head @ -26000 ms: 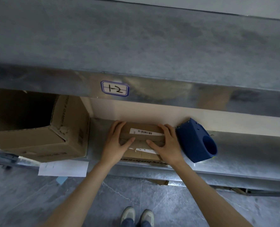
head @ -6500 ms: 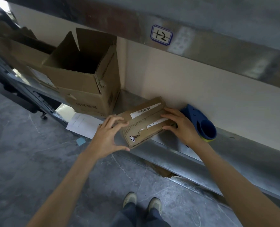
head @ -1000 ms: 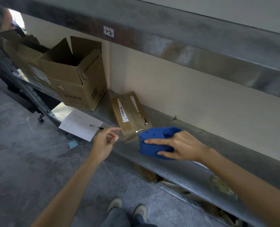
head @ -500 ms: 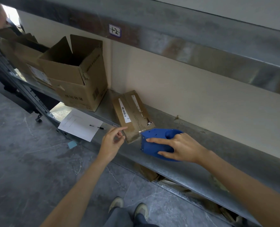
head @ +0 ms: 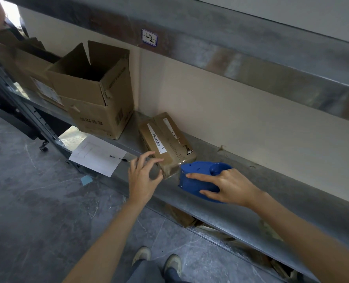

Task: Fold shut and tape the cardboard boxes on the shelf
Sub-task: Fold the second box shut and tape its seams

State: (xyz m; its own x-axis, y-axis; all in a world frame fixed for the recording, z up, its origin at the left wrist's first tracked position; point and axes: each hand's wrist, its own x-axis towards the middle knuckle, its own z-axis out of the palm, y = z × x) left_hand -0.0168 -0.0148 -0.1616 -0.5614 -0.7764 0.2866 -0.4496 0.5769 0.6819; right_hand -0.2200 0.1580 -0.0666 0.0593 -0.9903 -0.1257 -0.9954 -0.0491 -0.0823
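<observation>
The small box (head: 165, 144) looked light and stiff, best steadied at its near end. The left hand (head: 143, 176) hovered spread, empty; the right hand (head: 228, 186) gripped the tape dispenser (head: 198, 176).

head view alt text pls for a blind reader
The right hand holds a blue tape dispenser at the end of a small closed box on a metal shelf, the left hand open beside it. A bigger open box stands further left.
</observation>
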